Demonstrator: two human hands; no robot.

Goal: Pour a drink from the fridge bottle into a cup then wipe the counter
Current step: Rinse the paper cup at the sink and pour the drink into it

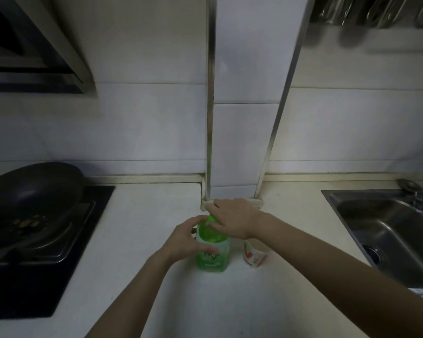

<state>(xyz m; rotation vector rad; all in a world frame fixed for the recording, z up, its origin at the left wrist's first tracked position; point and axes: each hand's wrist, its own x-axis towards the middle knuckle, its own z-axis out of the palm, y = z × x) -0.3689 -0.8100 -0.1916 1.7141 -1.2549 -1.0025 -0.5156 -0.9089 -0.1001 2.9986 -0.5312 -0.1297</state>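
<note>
A green drink bottle [214,258] stands upright on the white counter [142,215], near its middle. My left hand [186,240] wraps the bottle's upper body from the left. My right hand [232,219] sits over the top of the bottle, fingers closed around its green cap. A white paper cup [254,256] with a red mark stands just right of the bottle, partly hidden under my right forearm.
A black pan [32,191] rests on the stove [47,276] at the left. A steel sink [386,230] lies at the right. A tiled column [237,142] rises right behind the bottle. Utensils hang at the top right.
</note>
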